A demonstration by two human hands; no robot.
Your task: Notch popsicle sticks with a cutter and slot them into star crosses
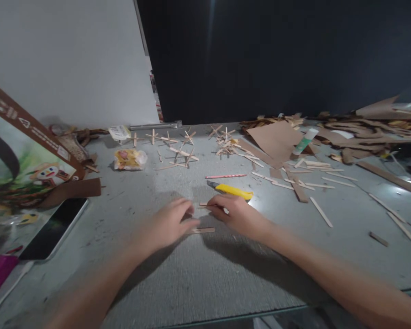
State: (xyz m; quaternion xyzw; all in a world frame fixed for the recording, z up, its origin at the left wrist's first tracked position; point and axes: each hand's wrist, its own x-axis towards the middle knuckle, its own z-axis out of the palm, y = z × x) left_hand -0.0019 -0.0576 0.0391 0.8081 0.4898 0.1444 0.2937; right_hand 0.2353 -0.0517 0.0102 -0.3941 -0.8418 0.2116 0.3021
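Note:
My right hand (236,214) is closed in a pinch on a short wooden craft stick (203,204), whose end sticks out to the left of the fingertips. Just left of it, my left hand (173,220) is slightly blurred, its thumb apart from its curled fingers and nothing visible between them. Below the left thumb lies another flat wooden piece (205,230) on the table; its left end is partly covered by the hand. A yellow utility knife (233,190) rests right behind my right hand, and a red pencil (226,176) lies beyond the knife.
Several star-shaped stick assemblies (188,137) stand at the back. Loose craft sticks (317,185), cardboard (276,139) and a glue stick (305,141) lie to the right. A wrapped snack (129,160), a phone (55,228) and a printed bag (37,155) are left.

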